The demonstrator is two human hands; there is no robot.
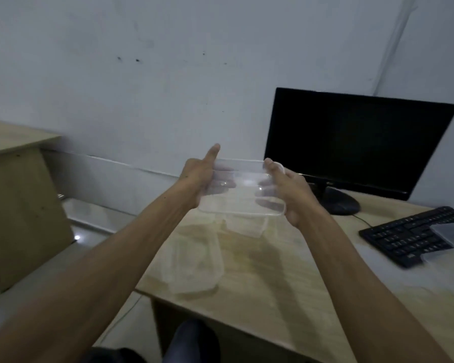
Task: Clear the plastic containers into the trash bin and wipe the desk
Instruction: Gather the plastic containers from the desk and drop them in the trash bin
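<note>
Holding the clear container (243, 189) by its two short ends, I keep it level above the desk (273, 271), left of the monitor (351, 142). My left hand (197, 176) and right hand (288, 195) curl fingers under it, thumbs on the rim, probably for stable carrying. More containers (192, 260) lie below. No bin in view.
</note>
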